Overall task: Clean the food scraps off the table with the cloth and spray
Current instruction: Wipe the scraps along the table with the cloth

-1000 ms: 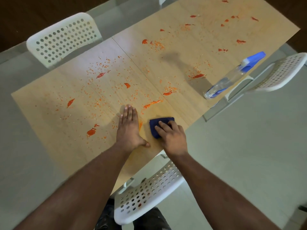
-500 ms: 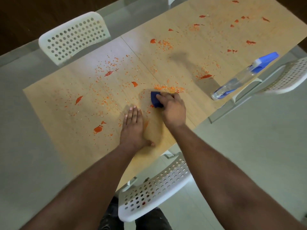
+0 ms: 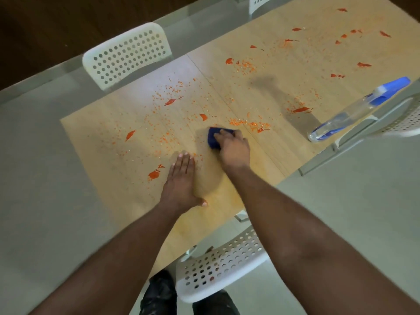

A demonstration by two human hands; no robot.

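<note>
The right hand presses a folded blue cloth flat on the wooden counter, its fingers curled over the cloth's top and held close together. A second ago the cloth sat close to the counter's near edge, just right of the left hand; it has since been pushed away from that edge toward the middle of the counter, and now lies beyond the left hand's fingertips. A band of orange food scraps lies just past the cloth on its far right side. The wood between the cloth and the near edge shows only a faint orange smear.

The left hand has stayed where it was, palm down on the counter near the near edge, fingers straight and pressed together, thumb out to the side. Red and orange scraps are scattered across the left half and toward the far right corner. The spray bottle stands at the counter's right edge, well apart from both hands, unmoved. White perforated chairs stand at the far, near and right edges.
</note>
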